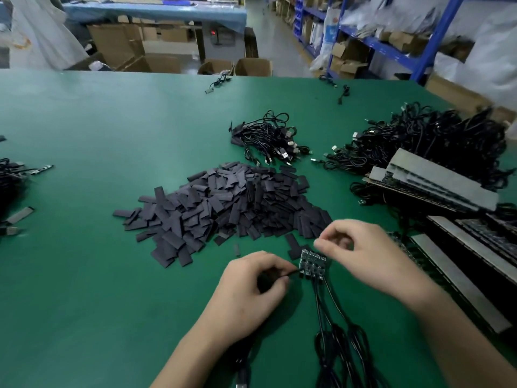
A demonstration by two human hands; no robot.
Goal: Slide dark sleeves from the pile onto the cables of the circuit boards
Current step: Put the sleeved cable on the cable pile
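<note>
Underneath everything, a wide green table mat (84,135). At far right, heaped high, a large tangle of black plug-ended cables (436,135). In the middle of the mat, a broad loose pile of flat dark sleeves (229,203), near edge just beyond both hands, with a few strays beside the board. In front of the tangle, leaning stacks of long grey stepped trays (436,180). Beyond the pile, a smaller bundle of black USB cables (268,138). Close in, right hand (363,256) with fingers curled, thumb and forefinger tips pressed together just above the board's far corner; cannot tell whether anything sits between them. Left hand (251,284) curled, thumb and forefinger pinching a short black lead (292,273) at the board's left edge; sleeve or bare cable, cannot tell. Between the hands, thin black cables (326,306) trailing toward the near edge from a small dark square circuit board (312,263).
</note>
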